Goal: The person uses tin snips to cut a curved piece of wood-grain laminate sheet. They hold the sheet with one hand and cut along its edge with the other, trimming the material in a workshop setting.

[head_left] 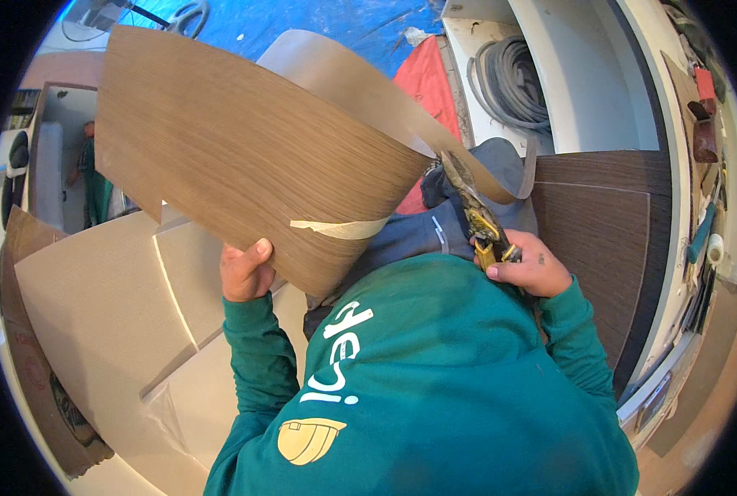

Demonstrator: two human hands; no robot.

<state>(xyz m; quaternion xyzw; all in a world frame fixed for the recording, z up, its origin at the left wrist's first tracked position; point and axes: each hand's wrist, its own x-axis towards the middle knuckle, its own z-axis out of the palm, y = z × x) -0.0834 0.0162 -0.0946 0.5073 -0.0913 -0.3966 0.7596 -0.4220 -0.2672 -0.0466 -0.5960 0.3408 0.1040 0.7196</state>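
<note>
A large curled sheet of brown wood-grain veneer [220,132] spreads across the upper left, bending round so its plain beige back shows at the far side. My left hand [250,271] grips the sheet's near edge, thumb on the wood-grain face. A pale strip of tape [339,229] is stuck on that face near the curl. In my right hand [535,263] is a pair of tin snips [477,211], with worn metal blades and yellow-and-black handles. The blades point away from me, their tips close to the curled sheet; whether they touch it I cannot tell.
Beige panels [96,289] lie at the left beside cardboard [34,355]. On the right are a dark wood panel [591,248] and a white cabinet [600,74] with a coiled grey hose [509,83]. Blue sheeting [368,33] covers the far floor. Another person [97,182] stands far left.
</note>
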